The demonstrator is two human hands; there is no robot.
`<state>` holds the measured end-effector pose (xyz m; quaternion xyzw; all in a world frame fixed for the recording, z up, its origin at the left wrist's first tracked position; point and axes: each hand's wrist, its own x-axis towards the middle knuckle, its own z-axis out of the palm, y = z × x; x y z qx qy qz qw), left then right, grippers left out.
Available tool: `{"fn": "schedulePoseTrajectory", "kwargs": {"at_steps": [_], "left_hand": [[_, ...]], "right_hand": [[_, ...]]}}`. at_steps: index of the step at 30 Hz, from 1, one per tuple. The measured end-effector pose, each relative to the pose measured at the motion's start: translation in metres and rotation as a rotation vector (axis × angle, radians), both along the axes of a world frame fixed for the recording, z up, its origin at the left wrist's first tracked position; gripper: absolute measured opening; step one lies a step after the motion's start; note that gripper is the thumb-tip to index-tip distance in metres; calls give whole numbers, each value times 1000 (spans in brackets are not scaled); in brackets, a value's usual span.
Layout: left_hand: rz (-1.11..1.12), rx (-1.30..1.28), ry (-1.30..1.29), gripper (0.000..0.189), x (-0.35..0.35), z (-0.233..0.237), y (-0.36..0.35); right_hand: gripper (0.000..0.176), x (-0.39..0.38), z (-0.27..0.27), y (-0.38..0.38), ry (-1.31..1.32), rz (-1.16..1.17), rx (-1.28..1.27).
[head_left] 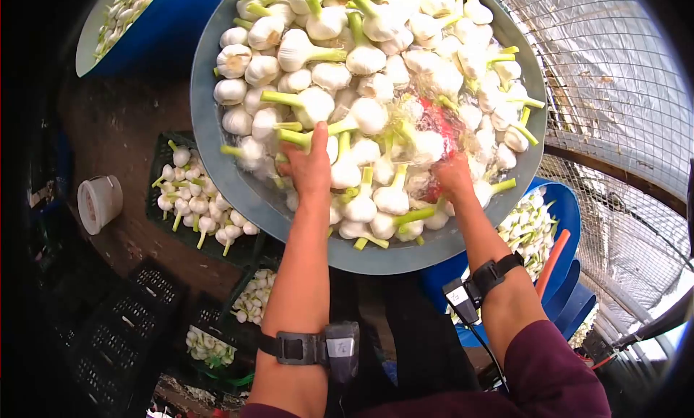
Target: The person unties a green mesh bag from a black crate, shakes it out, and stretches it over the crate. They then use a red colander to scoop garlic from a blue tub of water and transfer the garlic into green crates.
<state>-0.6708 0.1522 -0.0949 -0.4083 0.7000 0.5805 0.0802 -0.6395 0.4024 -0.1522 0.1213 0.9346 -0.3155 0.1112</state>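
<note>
A large grey round tub [217, 169] holds water and several garlic bulbs [361, 57] with green stems cut short. My left hand [309, 165] reaches into its near left side, closed around the stem of a garlic bulb [369, 116], thumb pointing up and away from me. The other fingers are partly hidden among the bulbs. On the right, my right hand [452, 174] is partly under splashing water. A bright red object [438, 125] shows above and below that hand, which appears closed on it; its kind is blurred by the water.
Dark crates [155, 226] with garlic stand on the floor at left, near a white bucket [100, 203]. Blue tubs [567, 216] of garlic sit at lower right, another blue tub [163, 28] at upper left. Wire mesh [614, 64] borders the right side.
</note>
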Motion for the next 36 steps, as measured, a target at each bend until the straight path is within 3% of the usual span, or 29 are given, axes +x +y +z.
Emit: {"fn": "schedulePoseTrajectory", "kwargs": {"at_steps": [2,3,4,5,8,10,12,14,16,17,18,20,22,26,31,36], "left_hand": [[-51,35,60,89,7,-11,-1],[-142,21,-48,88,12,3,0],[-236,10,-153,88,16,18,1],[-115,332,-60,90,19,32,-4],[-219,283,-26,93,20,49,-11],[-153,287,-69,96,5,40,-1],[48,376,93,94,-9,13,15],[107,396,206,83,-7,-8,20],[-26,184,209,70,-9,0,20],[-12,246,229,64,-6,6,21],[-12,247,224,64,-7,14,25],[-207,-44,388,64,-5,27,33],[-185,66,442,60,-4,46,44],[-381,-220,643,60,-10,77,56],[-341,-248,693,59,-4,133,47],[-248,-260,832,63,20,174,-11]], "right_hand": [[23,-6,13,-8,-416,-230,101],[23,-4,21,-9,-425,-227,94],[24,0,31,-8,-347,-281,-160],[24,0,40,-5,-259,-336,-411],[24,-4,56,13,-353,-374,-532],[29,-11,73,9,-419,-420,-587],[29,-17,76,2,-510,-469,-661],[28,-14,67,-9,-498,-507,-721],[28,-9,70,-23,-435,-501,-750],[28,-8,75,-26,-439,-499,-754],[27,-7,81,-28,-437,-523,-760],[27,4,92,-27,-436,-548,-756],[29,9,108,-26,-413,-580,-856],[32,28,145,-28,-209,-632,-881],[35,40,195,-52,-74,-611,-806],[35,45,232,-96,-60,-508,-794]]}}
